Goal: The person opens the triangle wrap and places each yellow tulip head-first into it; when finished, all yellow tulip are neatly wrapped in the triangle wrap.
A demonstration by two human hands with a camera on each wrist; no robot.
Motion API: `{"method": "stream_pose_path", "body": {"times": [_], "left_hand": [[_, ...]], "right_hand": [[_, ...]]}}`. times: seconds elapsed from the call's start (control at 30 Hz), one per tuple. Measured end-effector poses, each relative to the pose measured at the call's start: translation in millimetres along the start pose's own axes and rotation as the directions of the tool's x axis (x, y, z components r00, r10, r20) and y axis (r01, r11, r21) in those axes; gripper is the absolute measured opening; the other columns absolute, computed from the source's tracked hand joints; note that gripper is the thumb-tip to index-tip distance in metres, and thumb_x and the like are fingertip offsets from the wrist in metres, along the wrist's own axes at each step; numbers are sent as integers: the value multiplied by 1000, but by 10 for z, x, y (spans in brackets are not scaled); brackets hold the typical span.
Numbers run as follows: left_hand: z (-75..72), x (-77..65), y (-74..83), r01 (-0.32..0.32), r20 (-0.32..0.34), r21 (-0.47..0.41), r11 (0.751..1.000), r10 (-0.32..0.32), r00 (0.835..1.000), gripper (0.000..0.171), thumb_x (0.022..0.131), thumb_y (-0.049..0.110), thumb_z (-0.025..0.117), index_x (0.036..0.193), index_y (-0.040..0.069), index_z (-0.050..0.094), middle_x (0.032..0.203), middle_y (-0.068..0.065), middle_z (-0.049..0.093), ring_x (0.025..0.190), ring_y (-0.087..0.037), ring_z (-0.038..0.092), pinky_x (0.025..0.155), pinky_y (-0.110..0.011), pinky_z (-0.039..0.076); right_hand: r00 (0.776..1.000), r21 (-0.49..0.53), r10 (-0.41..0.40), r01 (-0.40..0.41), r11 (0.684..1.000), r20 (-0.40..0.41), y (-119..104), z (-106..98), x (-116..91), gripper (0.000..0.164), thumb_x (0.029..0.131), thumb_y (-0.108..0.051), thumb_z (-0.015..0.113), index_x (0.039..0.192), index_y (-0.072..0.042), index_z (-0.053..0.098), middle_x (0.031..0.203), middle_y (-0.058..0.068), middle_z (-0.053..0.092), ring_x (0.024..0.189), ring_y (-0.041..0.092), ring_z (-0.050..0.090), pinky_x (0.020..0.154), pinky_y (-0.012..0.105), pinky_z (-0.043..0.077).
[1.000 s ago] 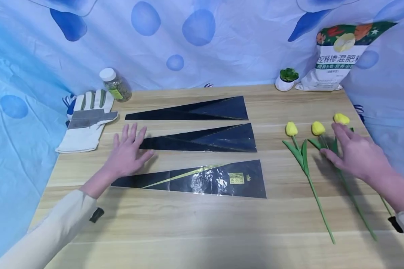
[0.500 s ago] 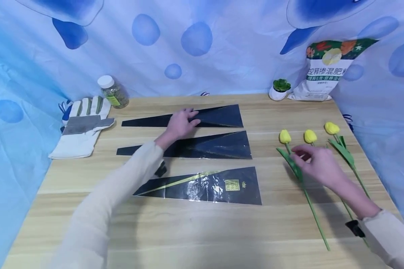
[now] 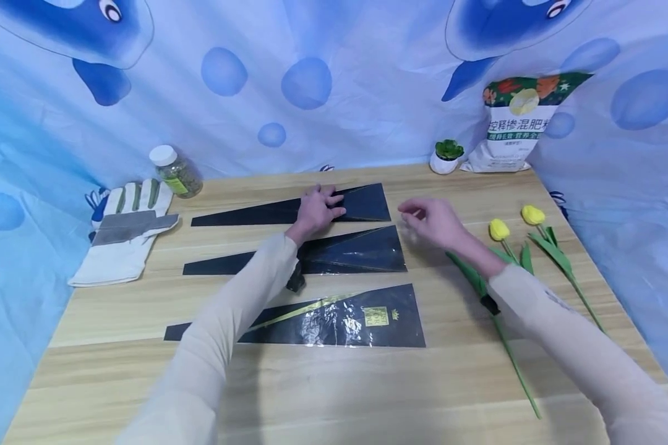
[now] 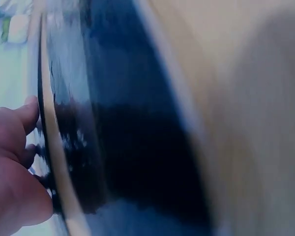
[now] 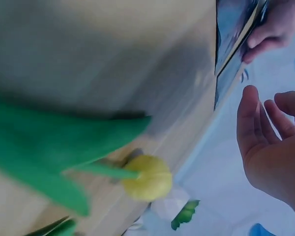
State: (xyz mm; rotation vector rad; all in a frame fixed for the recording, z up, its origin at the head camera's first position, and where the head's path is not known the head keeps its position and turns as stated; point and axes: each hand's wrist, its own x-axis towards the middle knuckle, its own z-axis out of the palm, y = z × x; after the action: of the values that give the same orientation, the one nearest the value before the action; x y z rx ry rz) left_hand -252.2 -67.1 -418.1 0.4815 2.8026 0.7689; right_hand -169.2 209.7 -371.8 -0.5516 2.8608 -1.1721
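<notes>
Three tapered black flower wrapping sleeves lie on the wooden table in the head view: the far sleeve (image 3: 370, 202), the middle sleeve (image 3: 362, 248) and the near sleeve (image 3: 403, 327) with gold print. My left hand (image 3: 315, 211) rests on the far sleeve with its fingers spread. Just beyond that sleeve's wide right end is my right hand (image 3: 436, 224), fingers loosely bent and nothing between them. To the right lie yellow artificial tulips, a middle one (image 3: 499, 230) and a right one (image 3: 532, 215). My right arm covers the flower of the left tulip, whose stem (image 3: 514, 361) shows below.
At the back left a work glove (image 3: 117, 247) lies by a jar (image 3: 178, 176) with a white lid. A small potted plant (image 3: 444, 157) and a fertilizer bag (image 3: 512, 133) stand at the back right. A blue patterned cloth (image 3: 334, 37) hangs behind the table.
My left hand has moved right and away from me onto the far sleeve. My right hand has left the tulips, travelling left toward that sleeve's wide end. The head view has shifted.
</notes>
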Motion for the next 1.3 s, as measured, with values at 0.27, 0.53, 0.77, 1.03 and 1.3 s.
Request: {"method": "stream_pose_path", "body": {"times": [0.27, 0.53, 0.77, 1.03, 1.3], "left_hand": [[47, -14, -25, 24, -25, 1, 1000, -24, 999, 40, 101, 33, 61, 138, 18, 60, 157, -5, 36, 151, -31, 13, 121, -50, 2], [97, -9, 0, 49, -78, -20, 999, -50, 996, 34, 101, 31, 60, 133, 19, 65, 154, -2, 42, 151, -28, 16, 121, -46, 3], [117, -21, -78, -21, -193, -270, 963, -33, 981, 29, 99, 20, 66, 126, 10, 70, 144, -8, 53, 148, -30, 24, 121, -45, 3], [215, -60, -142, -62, -274, -506, 860, -93, 957, 23, 96, 16, 70, 118, 10, 74, 132, -8, 63, 145, -27, 32, 119, -33, 20], [140, -5, -147, -128, -320, -540, 832, -62, 945, 22, 95, 13, 70, 116, 6, 74, 130, -12, 64, 144, -32, 33, 118, -31, 23]], "right_hand": [[983, 131, 180, -181, 975, 18, 138, 159, 454, 27, 99, -3, 57, 123, 8, 65, 114, 24, 68, 91, 34, 65, 65, 24, 52], [963, 139, 270, -266, 954, -17, 315, 254, 551, 27, 99, -3, 56, 124, 4, 66, 121, 21, 66, 108, 32, 60, 87, 38, 51], [959, 156, 282, -276, 949, -19, 344, 284, 568, 27, 99, -2, 57, 123, 5, 66, 120, 22, 67, 108, 33, 60, 89, 39, 50], [971, 157, 237, -235, 959, 1, 267, 72, 302, 32, 99, -7, 59, 129, 6, 61, 117, 23, 66, 95, 31, 62, 69, 25, 54], [956, 107, 284, -290, 951, 68, 144, -616, -544, 28, 100, -11, 62, 120, 8, 63, 94, 24, 70, 74, 33, 68, 54, 36, 57]]}}
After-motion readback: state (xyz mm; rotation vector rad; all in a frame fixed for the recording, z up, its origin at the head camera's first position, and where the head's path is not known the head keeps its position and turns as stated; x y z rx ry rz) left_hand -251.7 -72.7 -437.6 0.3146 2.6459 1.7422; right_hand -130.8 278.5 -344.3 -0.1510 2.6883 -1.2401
